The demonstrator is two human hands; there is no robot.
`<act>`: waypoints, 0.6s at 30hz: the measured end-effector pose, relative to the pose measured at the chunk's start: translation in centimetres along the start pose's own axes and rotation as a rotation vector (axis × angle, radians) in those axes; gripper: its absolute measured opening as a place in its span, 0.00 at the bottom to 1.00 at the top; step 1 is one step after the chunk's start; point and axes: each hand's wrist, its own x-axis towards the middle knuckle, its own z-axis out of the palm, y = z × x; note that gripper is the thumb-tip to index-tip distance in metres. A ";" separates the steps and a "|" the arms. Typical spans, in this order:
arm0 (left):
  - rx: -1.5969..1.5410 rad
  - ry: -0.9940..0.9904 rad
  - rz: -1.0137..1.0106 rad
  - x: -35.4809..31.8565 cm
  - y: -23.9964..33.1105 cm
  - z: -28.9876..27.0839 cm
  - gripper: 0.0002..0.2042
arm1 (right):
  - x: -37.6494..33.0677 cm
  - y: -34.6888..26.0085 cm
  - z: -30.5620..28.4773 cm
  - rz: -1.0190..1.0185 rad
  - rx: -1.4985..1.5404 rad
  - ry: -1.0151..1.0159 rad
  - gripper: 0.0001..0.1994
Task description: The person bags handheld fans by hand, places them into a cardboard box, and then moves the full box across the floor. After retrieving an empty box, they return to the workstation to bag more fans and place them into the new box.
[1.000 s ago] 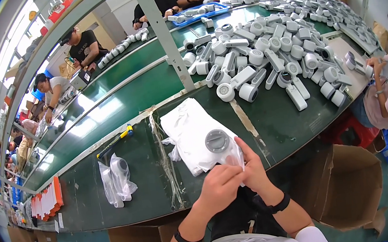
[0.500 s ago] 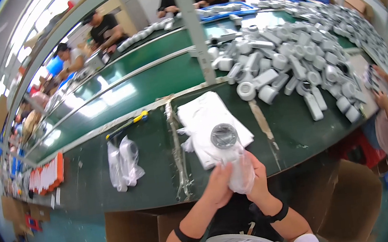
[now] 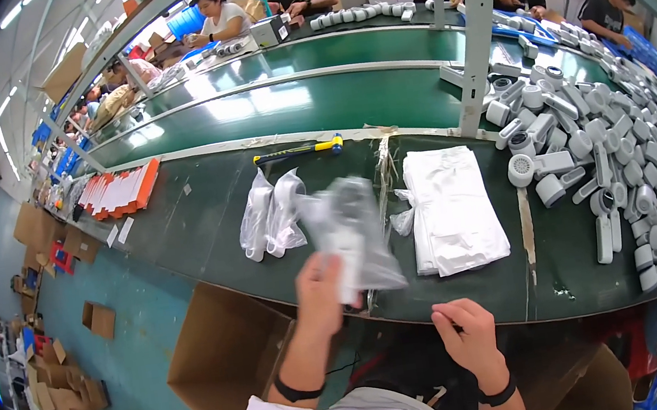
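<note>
My left hand is closed round the handle end of a white handheld device in a clear plastic bag, held over the table's front edge; motion blurs it, and the bag's loose end hangs to the right. My right hand hovers apart from it by the edge, fingers curled together with nothing visible in them. Just beyond the held device, two more bagged white devices lie side by side. A stack of flat white plastic bags rests on the dark green table, beyond my right hand.
Loose white and grey devices are heaped on the right. A yellow and black hand tool lies at the back, an orange box of white sheets far left. Metal posts rise behind. A cardboard box stands below. Several people work nearby.
My left hand has carried the bagged device left, off the white stack. The right hand has let go of it and moved away. The view has turned left.
</note>
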 end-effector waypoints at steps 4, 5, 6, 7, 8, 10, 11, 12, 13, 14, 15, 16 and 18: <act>0.444 0.481 0.351 4.0 4.2 -9.4 0.13 | -1.2 0.7 -1.6 0.173 0.040 -0.107 0.06; 0.585 0.607 0.344 4.9 5.2 -11.6 0.15 | -1.5 0.9 -2.0 0.234 0.047 -0.121 0.07; 0.675 0.672 0.336 6.1 5.5 -14.5 0.17 | -1.9 1.3 -2.2 0.240 0.065 -0.105 0.07; 0.679 0.674 0.337 7.0 5.7 -16.4 0.17 | -1.8 1.3 -2.5 0.239 0.070 -0.106 0.07; 0.807 0.724 0.271 8.0 5.7 -18.0 0.18 | -1.8 1.1 -2.8 0.281 0.071 -0.102 0.07; 0.974 0.775 0.177 9.7 4.8 -19.9 0.24 | -1.8 1.3 -3.3 0.341 0.102 -0.089 0.08; 0.977 0.778 0.180 10.4 4.0 -21.2 0.24 | -1.9 1.5 -3.3 0.340 0.107 -0.088 0.08; 1.119 0.711 0.235 11.0 3.1 -22.6 0.24 | -2.1 1.8 -3.3 0.363 0.123 -0.074 0.08; 1.255 0.628 0.290 11.3 2.9 -21.9 0.23 | -2.3 2.2 -3.5 0.390 0.130 -0.053 0.08; 1.236 0.596 0.143 11.5 3.0 -21.2 0.23 | -2.6 2.7 -3.7 0.403 0.132 -0.045 0.09; 1.233 0.594 0.144 12.0 3.0 -20.9 0.23 | -2.7 3.1 -3.8 0.402 0.129 -0.043 0.09; 1.331 0.629 0.312 12.0 3.4 -20.4 0.24 | -2.9 3.4 -3.9 0.432 0.145 -0.030 0.08; 1.424 0.669 0.483 11.7 3.6 -19.3 0.25 | -2.8 3.5 -3.8 0.458 0.164 -0.023 0.08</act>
